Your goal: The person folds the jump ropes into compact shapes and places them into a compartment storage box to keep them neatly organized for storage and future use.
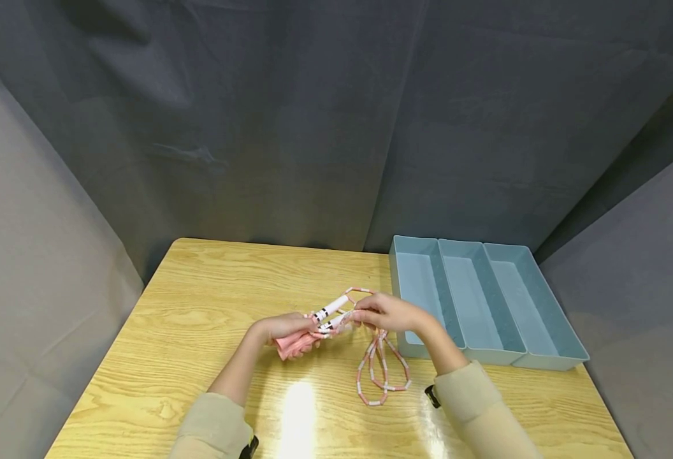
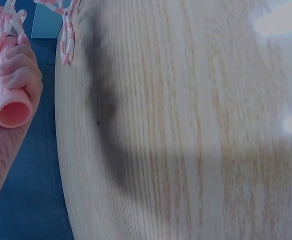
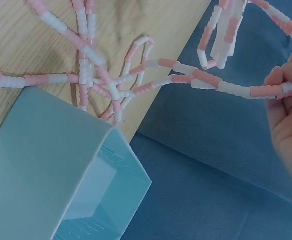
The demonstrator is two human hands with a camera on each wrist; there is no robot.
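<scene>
A beaded jump rope has pink and white segments and two handles, pink at the grip and white with black bands further up. My left hand grips both handles together over the table. The left wrist view shows the fingers wrapped round them, with the hollow pink handle ends facing the camera. Just right of that, my right hand pinches strands of the beaded cord between thumb and fingers. Loops of cord hang below the right hand.
A blue-grey tray with three long compartments stands at the right of the wooden table, close to the right hand and forearm. Dark cloth hangs behind the table, and paler grey cloth covers the sides.
</scene>
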